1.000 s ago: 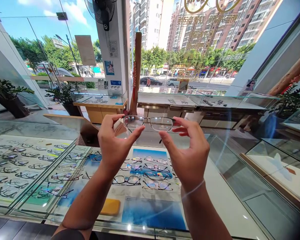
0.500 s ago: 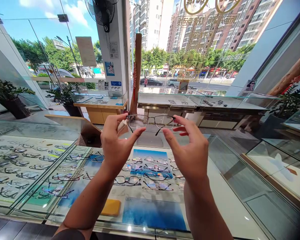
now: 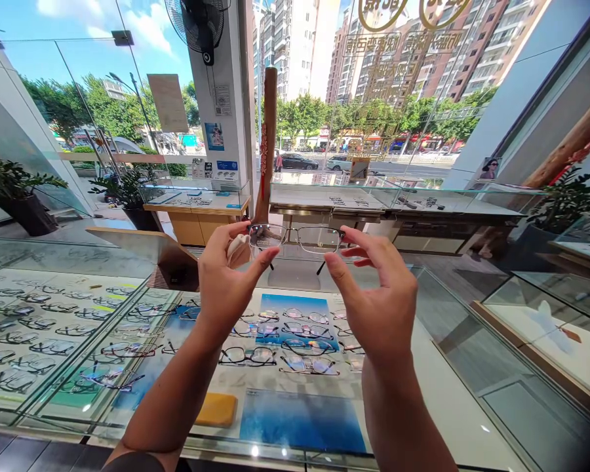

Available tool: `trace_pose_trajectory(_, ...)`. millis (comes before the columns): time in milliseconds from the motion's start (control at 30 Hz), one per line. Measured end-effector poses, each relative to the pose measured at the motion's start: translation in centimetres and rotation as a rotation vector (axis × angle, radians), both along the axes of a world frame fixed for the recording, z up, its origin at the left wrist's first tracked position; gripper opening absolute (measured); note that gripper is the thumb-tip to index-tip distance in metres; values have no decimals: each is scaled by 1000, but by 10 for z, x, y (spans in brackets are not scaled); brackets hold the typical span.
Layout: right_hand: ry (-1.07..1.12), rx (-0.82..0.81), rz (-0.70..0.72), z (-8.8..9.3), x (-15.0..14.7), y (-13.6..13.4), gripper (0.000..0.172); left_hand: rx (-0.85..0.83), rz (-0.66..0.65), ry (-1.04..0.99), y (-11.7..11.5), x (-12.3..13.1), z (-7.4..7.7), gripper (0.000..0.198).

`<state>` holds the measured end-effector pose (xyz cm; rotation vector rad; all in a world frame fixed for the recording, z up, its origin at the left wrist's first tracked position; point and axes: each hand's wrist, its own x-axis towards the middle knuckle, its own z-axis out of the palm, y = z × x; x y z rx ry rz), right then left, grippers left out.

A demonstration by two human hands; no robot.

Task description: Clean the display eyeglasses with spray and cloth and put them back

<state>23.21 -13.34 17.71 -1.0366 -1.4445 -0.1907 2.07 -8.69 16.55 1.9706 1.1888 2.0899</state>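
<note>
Thin-rimmed eyeglasses (image 3: 318,239) are held up in front of me, above the glass counter, with the lenses side by side. My left hand (image 3: 225,272) pinches their left end near the hinge, its thumb below the left lens. A piece of pale cloth (image 3: 238,250) is also tucked in the fingers of that hand. My right hand (image 3: 382,288) grips the right end of the frame, thumb under the rim and fingertips at the corner. Dark temple tips show below the lenses; the rest of the temples is mostly hidden.
Below my hands, the glass display counter (image 3: 423,400) holds rows of eyeglasses (image 3: 305,364), blue sheets (image 3: 299,419) and a yellow case (image 3: 217,410). A wooden-backed stand (image 3: 172,265) rises at left. Farther off are more showcases (image 3: 324,196), potted plants and a window.
The eyeglasses have tilted, and their temple tips now show at a different angle below the lenses. Both hands keep hold; the right has shifted slightly rightward.
</note>
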Motion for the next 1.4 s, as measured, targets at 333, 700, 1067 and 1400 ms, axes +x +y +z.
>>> trace_pose_trajectory(333, -16, 21, 17, -2, 1, 1, 35, 25, 20, 12, 1, 0, 0, 50)
trace_pose_trajectory(700, 13, -39, 9, -4, 0, 4, 39, 188, 166, 87, -5, 3, 3, 50)
trace_pose_trajectory(1067, 16, -66, -30, -5, -2, 7, 50, 280, 196, 87, -7, 7, -1, 53)
trace_pose_trajectory(1400, -14, 37, -30, -3, -3, 3, 38, 132, 56, 7, 2, 0, 0, 54)
